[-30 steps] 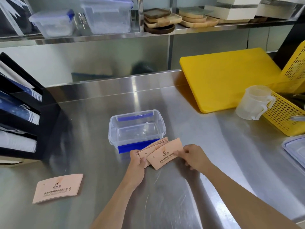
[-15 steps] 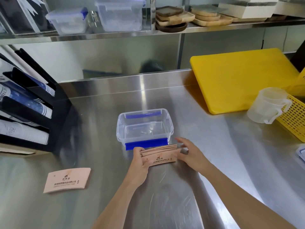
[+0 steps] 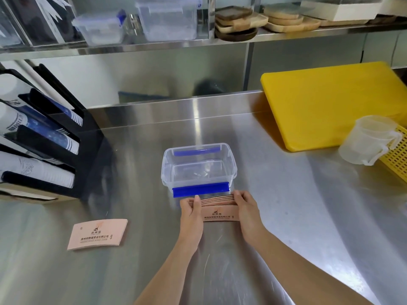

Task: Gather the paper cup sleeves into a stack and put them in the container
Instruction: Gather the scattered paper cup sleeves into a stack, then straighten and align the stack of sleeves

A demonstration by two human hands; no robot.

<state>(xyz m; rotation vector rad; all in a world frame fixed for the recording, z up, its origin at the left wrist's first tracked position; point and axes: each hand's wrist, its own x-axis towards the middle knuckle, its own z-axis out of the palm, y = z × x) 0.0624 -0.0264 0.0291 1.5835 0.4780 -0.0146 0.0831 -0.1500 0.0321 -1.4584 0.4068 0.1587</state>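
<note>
Head view looks down on your two hands, which grip a small stack of pinkish-tan paper cup sleeves (image 3: 217,211) from either end: your left hand (image 3: 191,213) clasps the left end with the fingers curled over the top edge, and your right hand (image 3: 246,209) clasps the right end the same way. The stack stands on its long edge on the stainless steel bench (image 3: 286,205), printed face toward you, with the top edges of several sleeves fanned slightly behind the front one. It sits just in front of the clear rectangular plastic container with blue clips (image 3: 199,168), close to its near blue clip; whether it touches that clip you cannot tell. The container stands open and holds no sleeves. Another lone pinkish-tan cup sleeve (image 3: 98,234) lies flat on the bench to your left, well apart from the stack. At the left edge stands a black slanted rack of paper cups (image 3: 44,137). To your right a yellow plastic cutting board (image 3: 330,102) leans against the back wall, with a translucent plastic measuring jug (image 3: 370,139) just in front of it, touching a yellow perforated basket (image 3: 398,155).
</note>
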